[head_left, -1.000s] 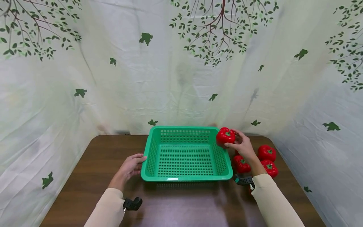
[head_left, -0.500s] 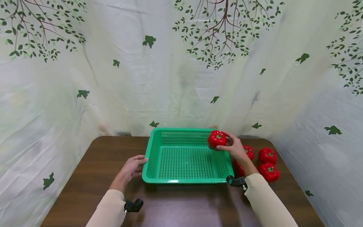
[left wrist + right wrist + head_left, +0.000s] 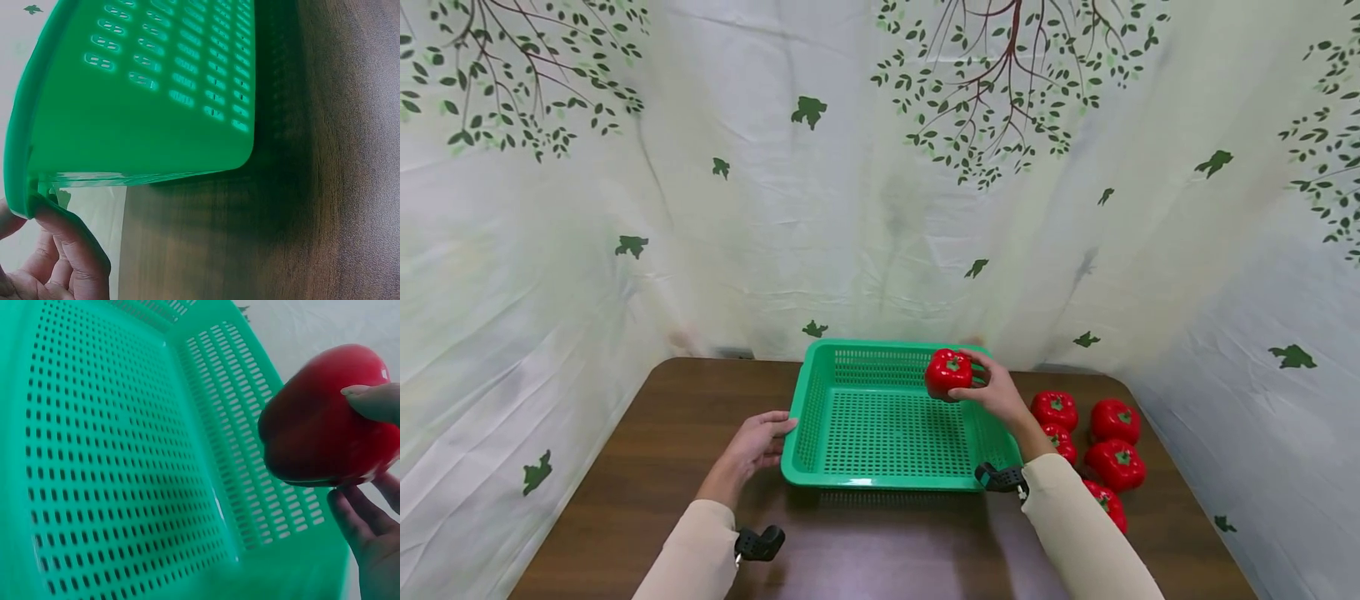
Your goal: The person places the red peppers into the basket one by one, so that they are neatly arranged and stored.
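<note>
Head view, right hand [image 3: 996,393] over basket [image 3: 891,437], fingers [image 3: 353,522] gripping pepper [image 3: 946,376]

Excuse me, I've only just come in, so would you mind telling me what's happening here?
A person is holding a red pepper in the right hand, above the inside of a green basket and not yet set down in it. The left hand grips the basket's left rim. The basket stands on a brown table, and more red peppers lie to its right, some partly hidden by the right arm.
</note>
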A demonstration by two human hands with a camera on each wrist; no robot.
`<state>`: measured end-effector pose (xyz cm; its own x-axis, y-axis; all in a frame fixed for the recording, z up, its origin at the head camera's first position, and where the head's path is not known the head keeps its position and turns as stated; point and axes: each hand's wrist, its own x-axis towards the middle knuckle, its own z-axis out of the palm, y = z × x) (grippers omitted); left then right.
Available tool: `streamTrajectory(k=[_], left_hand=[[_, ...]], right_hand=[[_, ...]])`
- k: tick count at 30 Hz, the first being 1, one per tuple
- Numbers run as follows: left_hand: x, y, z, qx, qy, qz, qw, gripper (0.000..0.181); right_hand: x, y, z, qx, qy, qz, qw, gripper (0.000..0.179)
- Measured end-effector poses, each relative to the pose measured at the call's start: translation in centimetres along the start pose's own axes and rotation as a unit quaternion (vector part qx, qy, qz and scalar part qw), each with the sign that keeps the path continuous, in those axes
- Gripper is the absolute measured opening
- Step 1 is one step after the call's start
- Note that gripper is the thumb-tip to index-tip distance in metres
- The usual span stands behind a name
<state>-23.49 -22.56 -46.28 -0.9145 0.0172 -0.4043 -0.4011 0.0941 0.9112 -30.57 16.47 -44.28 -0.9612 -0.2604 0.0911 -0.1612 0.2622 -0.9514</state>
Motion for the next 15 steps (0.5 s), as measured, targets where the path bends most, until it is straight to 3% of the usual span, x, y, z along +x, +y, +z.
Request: streamTrajectory(k=[7, 15], left_hand=[[0.2, -0.1, 0.0, -0.009, 0.002, -0.004, 0.9999, 0.037], [0.4, 0.0, 0.1, -0.007, 0.002, 0.001, 1.0000, 0.035]], right_hand=[[1.2, -0.3, 2.2, 0.010, -0.008, 0.001, 0.9999, 0.069], [3.1, -0.9, 4.9, 0.007, 0.003, 0.035, 0.9994, 0.068]])
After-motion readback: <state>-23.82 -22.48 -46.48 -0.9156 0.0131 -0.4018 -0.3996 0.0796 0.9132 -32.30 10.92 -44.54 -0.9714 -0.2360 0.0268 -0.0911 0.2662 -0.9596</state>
